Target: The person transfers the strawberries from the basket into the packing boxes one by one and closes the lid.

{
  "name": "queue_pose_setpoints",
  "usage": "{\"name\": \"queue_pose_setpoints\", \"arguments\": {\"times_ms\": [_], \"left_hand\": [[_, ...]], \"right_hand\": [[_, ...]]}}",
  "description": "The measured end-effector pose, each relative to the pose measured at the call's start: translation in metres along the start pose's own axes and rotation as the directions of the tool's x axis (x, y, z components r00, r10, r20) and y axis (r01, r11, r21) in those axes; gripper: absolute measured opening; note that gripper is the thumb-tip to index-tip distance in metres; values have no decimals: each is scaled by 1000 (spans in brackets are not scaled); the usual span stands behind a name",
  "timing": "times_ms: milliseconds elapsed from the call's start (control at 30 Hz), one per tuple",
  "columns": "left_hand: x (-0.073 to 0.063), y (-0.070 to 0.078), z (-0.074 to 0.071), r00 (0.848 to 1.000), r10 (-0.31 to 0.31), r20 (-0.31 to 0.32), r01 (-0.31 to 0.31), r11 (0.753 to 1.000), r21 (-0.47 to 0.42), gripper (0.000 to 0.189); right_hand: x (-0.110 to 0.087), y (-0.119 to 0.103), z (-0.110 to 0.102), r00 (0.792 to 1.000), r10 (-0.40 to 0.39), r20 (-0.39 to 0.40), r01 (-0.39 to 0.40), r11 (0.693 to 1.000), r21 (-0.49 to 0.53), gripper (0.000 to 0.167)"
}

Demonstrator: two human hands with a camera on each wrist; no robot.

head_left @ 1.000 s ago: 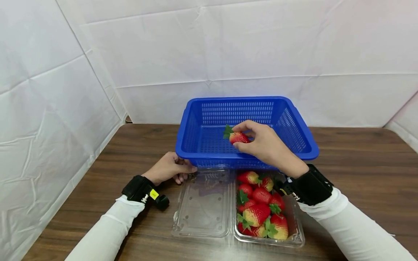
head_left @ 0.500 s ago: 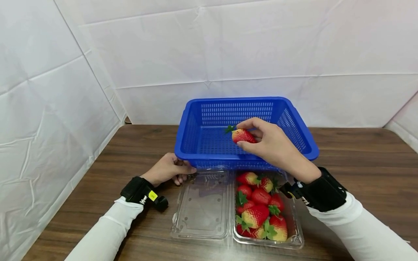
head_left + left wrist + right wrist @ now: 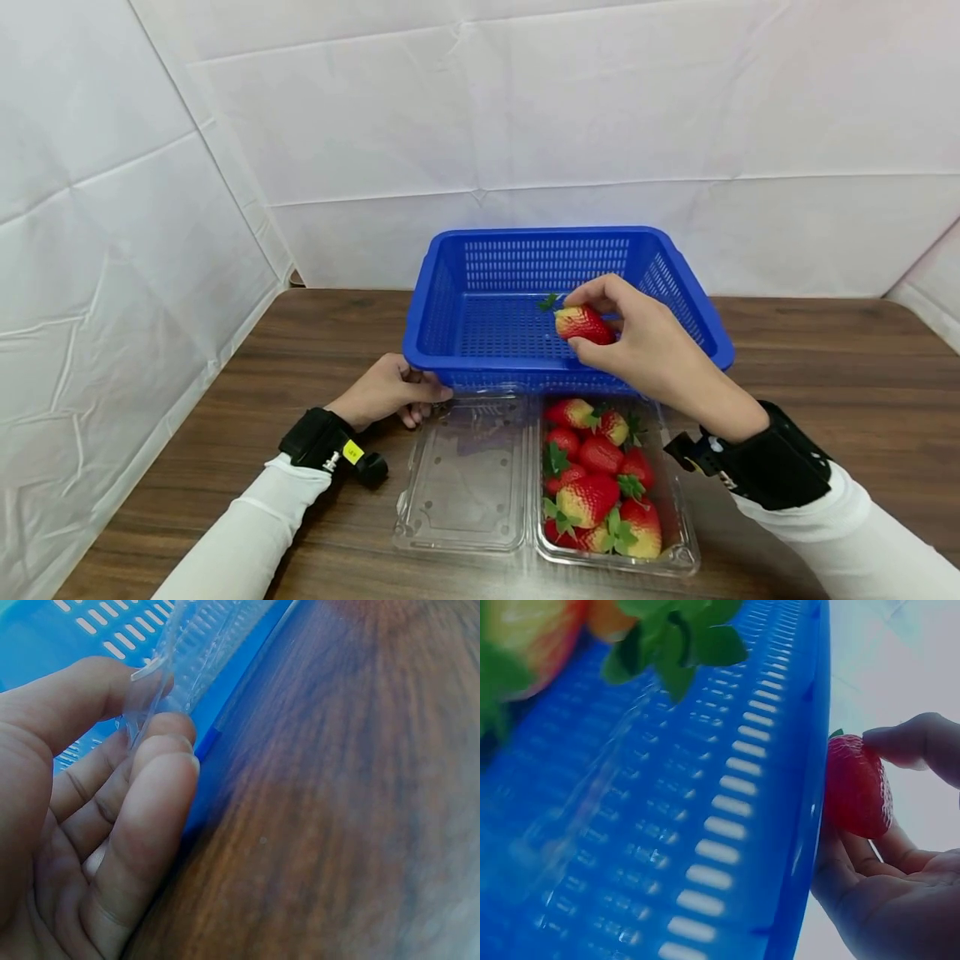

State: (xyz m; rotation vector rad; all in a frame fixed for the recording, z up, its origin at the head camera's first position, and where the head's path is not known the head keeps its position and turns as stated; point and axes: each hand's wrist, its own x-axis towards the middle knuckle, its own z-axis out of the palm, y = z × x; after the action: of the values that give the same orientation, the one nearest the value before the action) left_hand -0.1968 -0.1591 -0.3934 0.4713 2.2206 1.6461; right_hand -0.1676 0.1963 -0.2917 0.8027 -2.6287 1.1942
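Observation:
My right hand [image 3: 648,337] holds a strawberry [image 3: 583,323] between thumb and fingers, over the near right part of the blue plastic basket [image 3: 480,364]. In the right wrist view the strawberry [image 3: 855,787] shows just past the basket's rim, thumb on one side and fingers on the other. My left hand [image 3: 392,390] pinches the corner of the open clear lid [image 3: 472,483] between thumb and fingertips, close in front of the basket. The left wrist view shows the clear plastic edge [image 3: 154,686] between those fingers. Joined to the lid is a clear tray [image 3: 678,533] with several strawberries [image 3: 600,454].
A brown wooden table [image 3: 810,358] carries everything. White sheeting [image 3: 585,108] hangs behind the table and along its left side. The basket stands near the back edge, directly behind the clear box.
My right hand has moved a little to the right and nearer with the strawberry, still over the basket. My left hand keeps its place on the lid.

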Motion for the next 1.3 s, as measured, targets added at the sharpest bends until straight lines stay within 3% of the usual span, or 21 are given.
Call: {"name": "queue_pose_setpoints", "arguments": {"times_ms": [233,633,1300], "left_hand": [[0,0,0,1000,-1,-3,1,1000,10,14],[0,0,-1,1000,-7,-1,7,1000,5,14],[1,-2,-1,1000,-11,-10,11,1000,17,15]], "right_hand": [[-14,9,-9,999,-37,-29,36,999,-41,39],[-23,14,-19,999,-24,-25,24,999,-24,40],[-29,0,-23,992,-113,48,115,992,-51,37]]}}
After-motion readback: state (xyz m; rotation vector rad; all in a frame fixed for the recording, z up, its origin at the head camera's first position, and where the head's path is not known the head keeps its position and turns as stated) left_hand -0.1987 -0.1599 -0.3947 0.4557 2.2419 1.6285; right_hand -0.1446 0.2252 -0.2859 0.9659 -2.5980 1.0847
